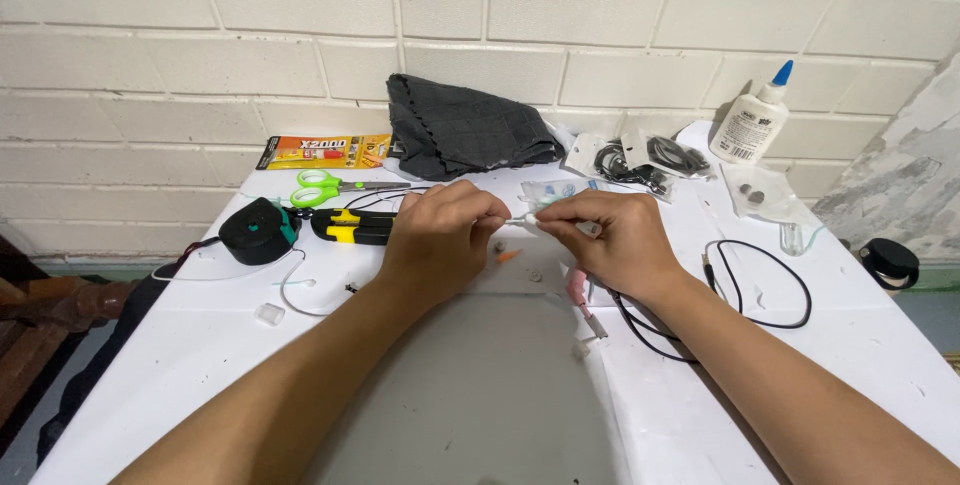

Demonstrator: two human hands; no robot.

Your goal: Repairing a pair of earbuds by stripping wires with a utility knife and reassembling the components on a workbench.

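Centrally, left hand [440,235] and right hand [610,235] meeting fingertip to fingertip, each grip pinching a small white piece [527,218]

- I see a cream painted brick wall [600,15] behind the table's far edge.
- White sheet covers the table [880,365].
- Even, soft light.
- Peeling plaster [900,185] at right.

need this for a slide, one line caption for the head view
Left hand and right hand pinch a small white piece over a white table, beside green-handled scissors and a white glue bottle.
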